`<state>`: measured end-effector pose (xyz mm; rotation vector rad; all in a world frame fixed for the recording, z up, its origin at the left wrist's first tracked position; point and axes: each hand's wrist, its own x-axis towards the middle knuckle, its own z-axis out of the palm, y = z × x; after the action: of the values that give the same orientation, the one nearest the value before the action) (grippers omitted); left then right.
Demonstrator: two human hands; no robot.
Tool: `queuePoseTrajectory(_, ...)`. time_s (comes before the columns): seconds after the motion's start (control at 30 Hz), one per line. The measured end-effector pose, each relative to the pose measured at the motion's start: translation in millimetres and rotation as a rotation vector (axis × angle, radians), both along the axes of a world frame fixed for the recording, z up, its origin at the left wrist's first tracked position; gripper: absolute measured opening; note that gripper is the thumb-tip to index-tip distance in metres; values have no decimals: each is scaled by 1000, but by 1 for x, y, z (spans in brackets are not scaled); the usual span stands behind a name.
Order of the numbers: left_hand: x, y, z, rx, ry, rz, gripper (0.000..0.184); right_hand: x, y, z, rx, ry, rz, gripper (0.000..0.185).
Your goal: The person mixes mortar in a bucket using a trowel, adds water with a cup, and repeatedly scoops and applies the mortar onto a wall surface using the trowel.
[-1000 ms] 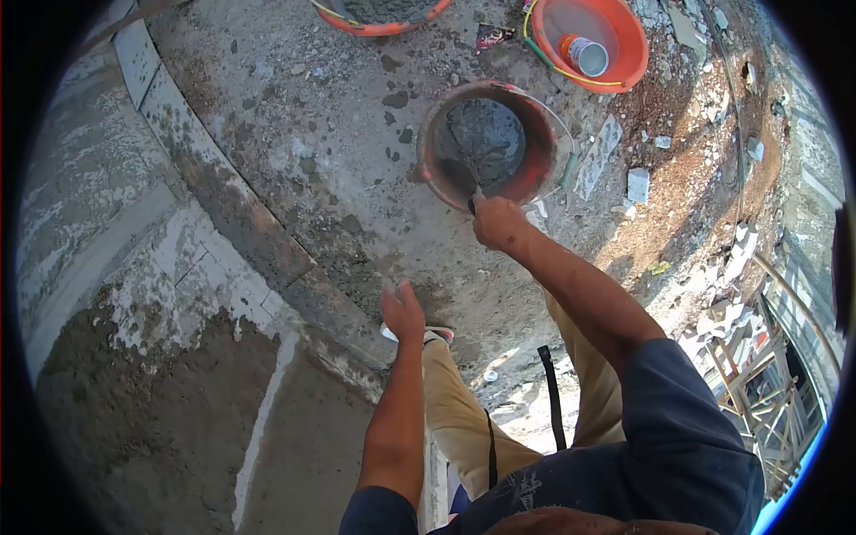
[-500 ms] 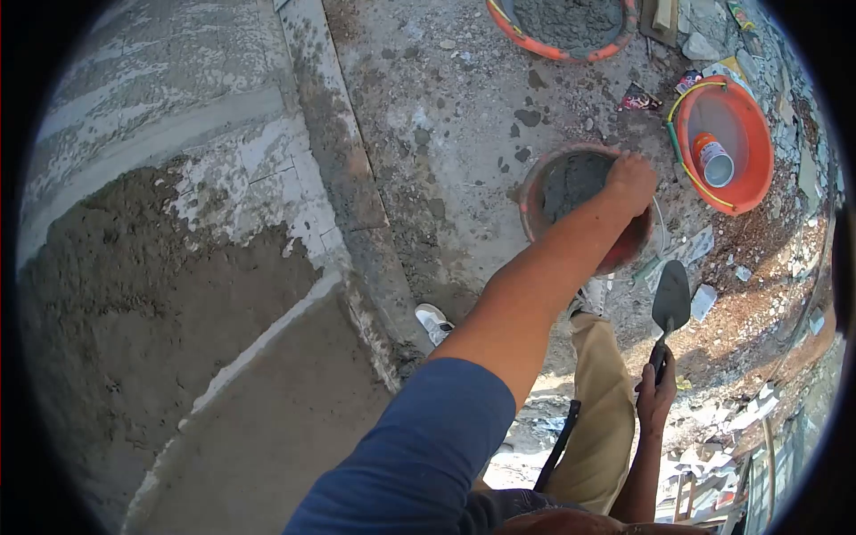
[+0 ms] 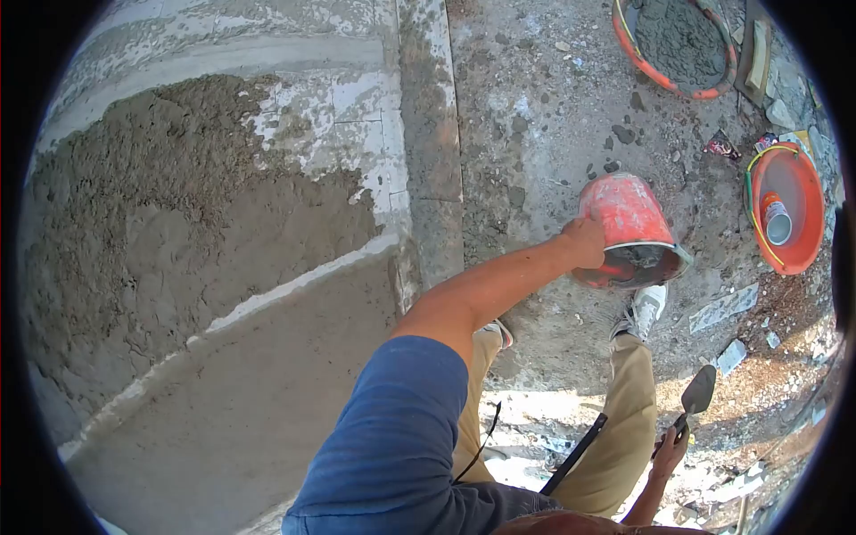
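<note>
The fingers of the left hand are closed on the left side of the red bucket by its mouth, though the far side of that grip is hidden. The bucket is tipped well over, base to the far side and mouth to the near, with grey mix showing inside; whether it touches the ground I cannot tell. Near and to the right, the right hand's fingers are wrapped round the handle of a trowel, its blade pointing far, well apart from the bucket. The step in hand looks like tilting the bucket to get at the mix; the next move, I judge, calls for a firm hold at the mouth and a steady angle, with the trowel kept ready. Just beside the mouth is a shoe. Farther right stands an orange bucket with a can in it, and beyond, a tub of mix. Left lies a mortar-covered surface, crossed by a pale strip.
</note>
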<state>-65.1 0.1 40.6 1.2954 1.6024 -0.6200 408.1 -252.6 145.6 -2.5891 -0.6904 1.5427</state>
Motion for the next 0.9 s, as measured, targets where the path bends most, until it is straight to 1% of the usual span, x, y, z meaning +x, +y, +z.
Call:
queuePoseTrajectory(0.1,-37,-47,-6,-47,-89,274,86,-11,17,-2,-14,52,71,49)
queuePoseTrajectory(0.13,-47,-70,-30,80,-168,437,83,-15,17,-8,35,37,106,47)
queuePoseTrajectory(0.17,-59,-97,-66,209,-255,599,80,-31,32,4,68,67,139,47)
queuePoseTrajectory(0.2,-53,-99,-70,220,-328,774,77,-34,35,2,72,98,148,46)
queuePoseTrajectory(0.23,-47,-95,-63,237,-403,949,74,-36,38,5,75,123,158,45)
queuePoseTrajectory(0.27,-40,-89,-54,134,-459,1129,73,-35,45,13,81,103,335,44)
queuePoseTrajectory(0.3,-30,-77,-34,19,-516,1300,73,-37,54,25,82,78,508,44)
queuePoseTrajectory(0.33,-18,-67,-17,33,-514,1405,70,-52,77,54,90,30,673,43)
queuePoseTrajectory(0.37,-4,-61,2,44,-506,1512,67,-53,88,72,119,31,707,40)
queuePoseTrajectory(0.4,7,-58,20,52,-489,1625,64,-70,111,103,151,2,731,38)
queuePoseTrajectory(0.43,10,-70,22,27,-532,1716,62,-82,133,137,172,-21,758,37)
queuePoseTrajectory(0.47,11,-81,26,4,-573,1806,60,-79,143,152,209,-23,735,36)
queuePoseTrajectory(0.5,15,-82,71,35,-570,1882,48,-88,165,183,252,8,700,38)
queuePoseTrajectory(0.57,18,-89,179,62,-547,1964,32,-95,209,234,390,76,797,39)
queuePoseTrajectory(0.6,19,-95,229,55,-523,1972,29,-103,235,263,477,101,898,39)
queuePoseTrajectory(0.63,21,-98,278,59,-496,2000,29,-113,262,295,546,135,1005,39)
queuePoseTrajectory(0.67,24,-108,322,56,-457,2045,29,-125,288,325,557,180,1080,40)
queuePoseTrajectory(0.7,21,-126,357,77,-513,2007,28,-139,311,354,598,102,1273,39)
queuePoseTrajectory(0.73,20,-144,391,109,-569,1962,28,-157,333,380,675,78,1430,37)
queuePoseTrajectory(0.77,25,-140,441,162,-535,1937,28,-177,351,403,727,44,1539,35)
queuePoseTrajectory(0.8,28,-122,504,224,-505,1909,28,-206,366,429,737,25,1607,27)
queuePoseTrajectory(0.83,31,-119,550,275,-470,1883,28,-235,375,439,784,-14,1658,21)
queuePoseTrajectory(0.87,27,-124,570,329,-506,1865,29,-267,383,445,847,-66,1702,17)
queuePoseTrajectory(0.9,25,-118,588,386,-509,1859,29,-301,389,450,1000,-41,1787,14)
